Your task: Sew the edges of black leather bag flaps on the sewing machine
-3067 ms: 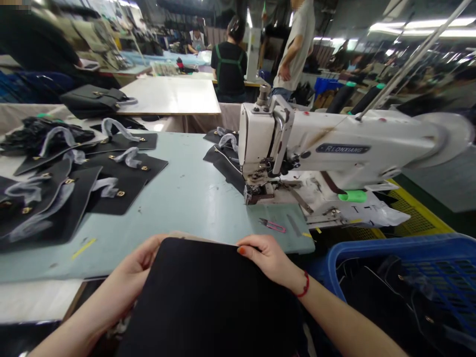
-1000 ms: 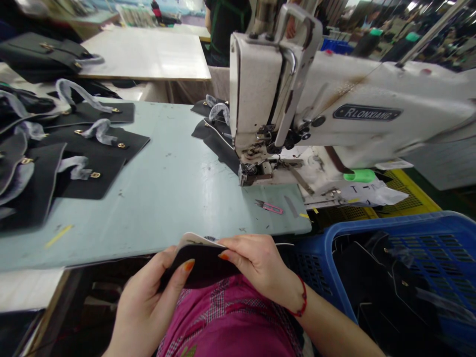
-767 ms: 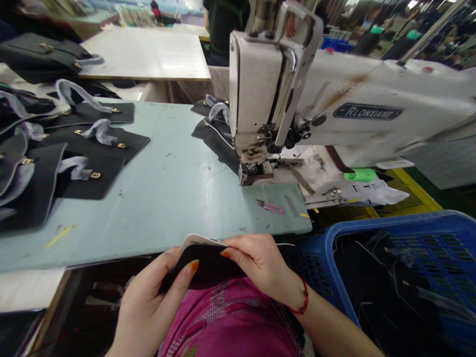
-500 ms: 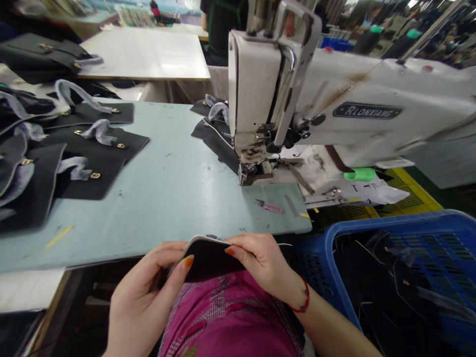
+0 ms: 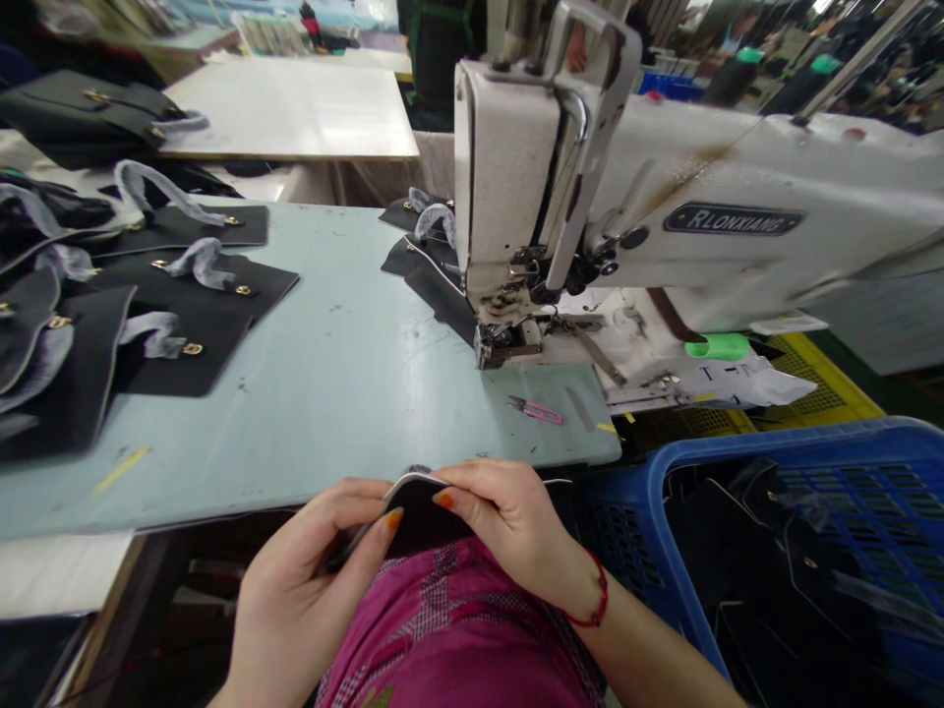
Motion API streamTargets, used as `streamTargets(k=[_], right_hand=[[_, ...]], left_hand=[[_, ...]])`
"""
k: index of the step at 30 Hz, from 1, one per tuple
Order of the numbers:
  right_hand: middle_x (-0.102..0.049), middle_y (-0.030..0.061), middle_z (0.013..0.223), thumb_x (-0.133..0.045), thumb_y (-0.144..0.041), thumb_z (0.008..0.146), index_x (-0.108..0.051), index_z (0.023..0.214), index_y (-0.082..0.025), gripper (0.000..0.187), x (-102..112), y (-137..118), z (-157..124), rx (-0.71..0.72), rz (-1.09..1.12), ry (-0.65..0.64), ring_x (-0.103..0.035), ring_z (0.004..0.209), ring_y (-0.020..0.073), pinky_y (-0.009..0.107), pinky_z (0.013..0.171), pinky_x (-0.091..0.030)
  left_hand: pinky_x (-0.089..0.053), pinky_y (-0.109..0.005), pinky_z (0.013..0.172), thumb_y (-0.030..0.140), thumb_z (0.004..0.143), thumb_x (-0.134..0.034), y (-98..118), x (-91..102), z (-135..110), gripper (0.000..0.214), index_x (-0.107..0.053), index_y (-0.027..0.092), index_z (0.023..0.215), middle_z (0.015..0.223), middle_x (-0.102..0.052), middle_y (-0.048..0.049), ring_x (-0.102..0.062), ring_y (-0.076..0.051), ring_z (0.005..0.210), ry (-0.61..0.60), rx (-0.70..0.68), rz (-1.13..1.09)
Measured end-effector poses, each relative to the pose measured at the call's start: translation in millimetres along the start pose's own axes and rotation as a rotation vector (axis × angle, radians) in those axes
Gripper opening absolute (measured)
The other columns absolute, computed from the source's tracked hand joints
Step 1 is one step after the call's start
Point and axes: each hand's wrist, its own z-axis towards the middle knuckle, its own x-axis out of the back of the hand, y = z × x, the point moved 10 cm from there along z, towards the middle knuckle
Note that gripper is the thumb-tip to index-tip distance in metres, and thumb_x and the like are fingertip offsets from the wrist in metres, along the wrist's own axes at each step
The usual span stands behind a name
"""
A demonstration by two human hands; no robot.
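Held over my lap at the table's near edge is a black bag panel [image 5: 426, 516] with a pale edge along its curved top. My left hand [image 5: 324, 565] pinches its left edge between thumb and fingers. On the upper right edge my right hand [image 5: 508, 516] closes in the same way, thumb on the side facing me. The fingers behind the panel are partly hidden. Beyond my hands, pink-handled thread snips [image 5: 536, 409] lie on the pale green table [image 5: 317, 413]. A sewing machine [image 5: 508, 177] stands behind them, with black panels left of its needle area.
Several black bag panels [image 5: 196, 359] with wrapped handles and gold fittings cover the table's left side. To my right, a blue plastic basket [image 5: 656, 492] holds more black pieces. A white table [image 5: 295, 108] stands farther back, with a person [image 5: 442, 59] beside it.
My two hands have come closer together along the panel's top edge. The left has shifted right and the right slightly left; both still grip the panel.
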Motion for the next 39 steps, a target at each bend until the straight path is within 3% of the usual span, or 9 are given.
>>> streamTargets(k=[4,11,20,27,30,34,37,39], right_hand=[[-0.070,0.0034,0.092,-0.051,-0.031,0.099,-0.072,0.111,-0.021,0.026,-2.9,-5.1,4.1,0.012,0.009,-0.013,-0.063,0.082,0.0126,0.023,0.073,-0.048],[-0.067,0.0026,0.092,-0.055,-0.028,0.097,-0.072,0.109,-0.024,0.022,-0.9,-14.7,7.6,0.052,0.056,0.062,-0.062,0.086,0.0118,0.023,0.078,-0.049],[-0.068,0.0023,0.088,-0.059,-0.022,0.094,-0.073,0.105,-0.024,0.018,-1.8,-14.4,8.5,0.081,0.067,0.100,-0.063,0.081,0.0119,0.023,0.073,-0.050],[-0.068,0.0015,0.080,-0.060,-0.019,0.092,-0.074,0.095,-0.021,0.014,1.0,-21.5,6.9,0.134,0.029,0.173,-0.061,0.073,0.0116,0.023,0.067,-0.049],[-0.067,0.0018,0.078,-0.060,-0.020,0.092,-0.073,0.091,-0.019,0.014,-0.3,-20.8,7.1,0.124,-0.004,0.181,-0.060,0.071,0.0116,0.023,0.065,-0.047],[-0.066,0.0023,0.076,-0.056,-0.025,0.096,-0.073,0.088,-0.017,0.020,-10.4,-15.8,10.0,0.087,-0.014,0.101,-0.059,0.072,0.0111,0.023,0.066,-0.046],[-0.065,0.0029,0.076,-0.051,-0.030,0.098,-0.072,0.087,-0.017,0.027,-15.4,-11.6,11.7,0.061,-0.060,0.076,-0.058,0.072,0.0119,0.023,0.066,-0.045],[-0.064,0.0035,0.077,-0.049,-0.033,0.099,-0.071,0.087,-0.018,0.030,-15.7,-9.3,12.8,0.054,-0.117,0.089,-0.058,0.074,0.0126,0.024,0.067,-0.045]], left_hand=[[-0.053,-0.026,0.080,0.013,0.089,-0.059,2.7,-4.8,2.3,0.013,-0.064,0.025,0.094,0.104,-0.067,-0.0008,-0.065,-0.014,0.093,-0.036,-0.013,-0.013],[-0.052,-0.024,0.075,0.009,0.089,-0.058,14.4,-11.1,7.0,0.015,-0.063,0.023,0.092,0.098,-0.069,-0.0009,-0.065,-0.012,0.086,-0.069,-0.070,-0.025],[-0.053,-0.021,0.072,0.008,0.087,-0.059,29.4,-9.0,14.0,0.013,-0.064,0.020,0.085,0.086,-0.070,-0.0002,-0.067,-0.012,0.079,-0.031,-0.136,-0.010],[-0.055,-0.022,0.073,0.009,0.087,-0.059,25.8,-12.7,10.3,0.013,-0.065,0.021,0.088,0.088,-0.071,-0.0016,-0.068,-0.013,0.081,-0.045,-0.118,-0.050],[-0.054,-0.020,0.069,0.013,0.087,-0.059,13.0,-13.0,9.1,0.009,-0.063,0.021,0.087,0.083,-0.070,-0.0001,-0.067,-0.012,0.075,-0.045,-0.026,-0.100],[-0.055,-0.021,0.065,0.025,0.089,-0.057,-5.0,-21.9,14.9,0.008,-0.064,0.022,0.093,0.082,-0.070,0.0000,-0.067,-0.013,0.072,-0.190,0.112,-0.098],[-0.054,-0.023,0.064,0.032,0.093,-0.052,-0.7,-30.5,20.0,0.022,-0.067,0.021,0.081,0.074,-0.069,-0.0007,-0.065,-0.015,0.069,-0.326,0.048,-0.002],[-0.053,-0.023,0.063,0.032,0.094,-0.048,2.9,-28.2,22.1,0.028,-0.067,0.021,0.077,0.071,-0.068,-0.0013,-0.063,-0.015,0.067,-0.302,0.004,0.042]])
